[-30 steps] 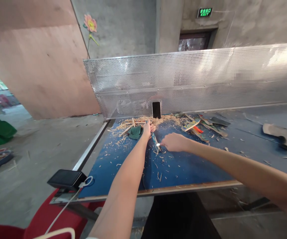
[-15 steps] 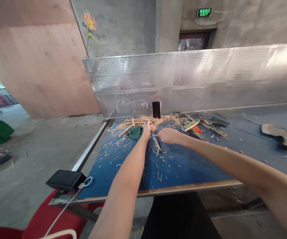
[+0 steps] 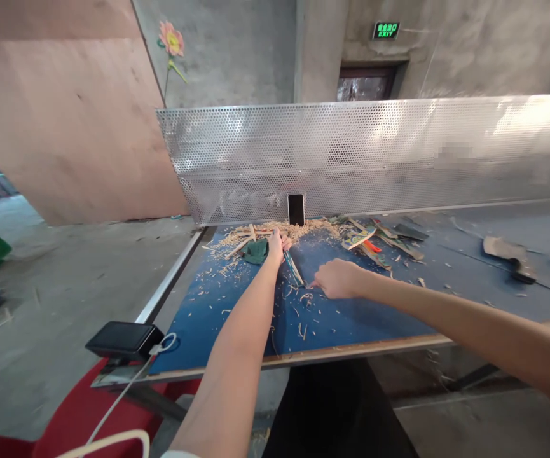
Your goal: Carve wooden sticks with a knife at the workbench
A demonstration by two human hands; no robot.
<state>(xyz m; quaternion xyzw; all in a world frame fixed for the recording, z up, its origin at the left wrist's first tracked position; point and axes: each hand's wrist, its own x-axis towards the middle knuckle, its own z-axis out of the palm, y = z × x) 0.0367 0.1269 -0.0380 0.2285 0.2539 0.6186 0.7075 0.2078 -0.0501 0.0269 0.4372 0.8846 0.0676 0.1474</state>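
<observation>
My left hand (image 3: pixel 277 247) is closed around the upper end of a thin blue-and-pale wooden strip (image 3: pixel 294 270), which slants down toward me over the table. Just beyond the strip's near end is my right hand (image 3: pixel 339 278), its fingers curled in and the thumb side facing the strip. Whatever those fingers pinch is too small to make out. Curly wood shavings (image 3: pixel 306 296) lie below the strip's tip. A dark green cloth-like piece (image 3: pixel 255 252) rests beside my left hand.
A phone (image 3: pixel 296 210) leans against the perforated metal panel (image 3: pixel 370 146), behind a heap of shavings (image 3: pixel 320 227). Wood scraps (image 3: pixel 398 242) and a bent brown piece (image 3: pixel 502 248) lie to the right. A black box with a cable (image 3: pixel 124 340) sits on the near left corner, above a red chair (image 3: pixel 79 407).
My right hand has moved down toward me, from beside the strip's middle to past its near end. My left hand keeps its grip on the strip. The view has shifted slightly.
</observation>
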